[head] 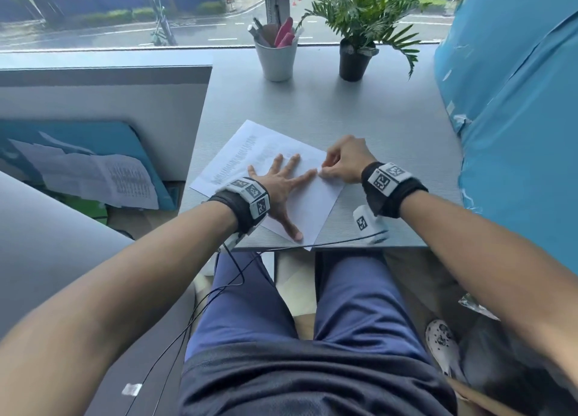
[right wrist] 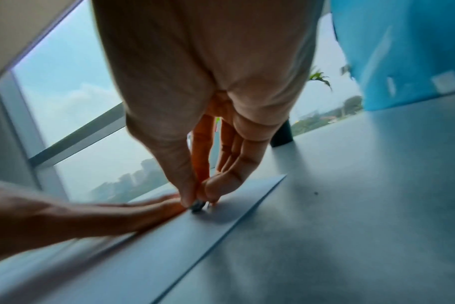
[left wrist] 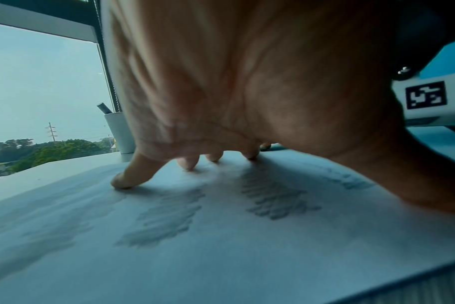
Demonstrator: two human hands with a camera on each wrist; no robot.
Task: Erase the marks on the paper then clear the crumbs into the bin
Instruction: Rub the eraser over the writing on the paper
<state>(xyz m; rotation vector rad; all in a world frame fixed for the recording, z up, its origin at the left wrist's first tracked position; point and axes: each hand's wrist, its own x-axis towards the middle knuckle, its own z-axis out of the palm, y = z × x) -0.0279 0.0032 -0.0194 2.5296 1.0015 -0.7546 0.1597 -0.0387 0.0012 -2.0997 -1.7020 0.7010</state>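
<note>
Head view: white paper sheet with grey pencil marks (head: 247, 156) on grey table (head: 375, 118). Left hand (head: 281, 187) flat, fingers spread, pressing sheet. Right hand (head: 344, 162) pinches small dark-tipped eraser (right wrist: 198, 205) against sheet, beside left fingertips.

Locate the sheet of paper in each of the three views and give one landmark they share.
Head: the sheet of paper lies mid-frame on the grey desk, skewed, near the front edge.
Left wrist: it fills the lower half, grey scribbles showing.
Right wrist: its right edge runs diagonally through the lower centre.
Shared landmark: the left hand pressed flat on it.
</note>
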